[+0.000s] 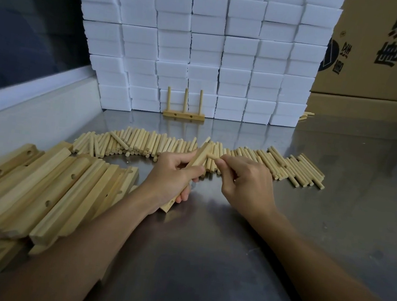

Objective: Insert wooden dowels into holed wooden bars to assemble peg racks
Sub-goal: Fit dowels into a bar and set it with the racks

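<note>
- Fingers first: the left hand (169,171) curls around a holed wooden bar (192,168), tilted with its far end raised; the right hand (243,179) pinches 1 dowel (211,156) at its tip, touching the bar's upper end.
- Foam blocks (203,48) are stacked behind the steel table (206,249).
- Spare bars (41,195) lie piled left.
- Loose dowels (216,156) lie in a row.
- A finished rack (184,114) holds 3 pegs.
- Step in hand, seemingly: seating the first dowel; next calls for aligning it with a hole and pressing in.
</note>
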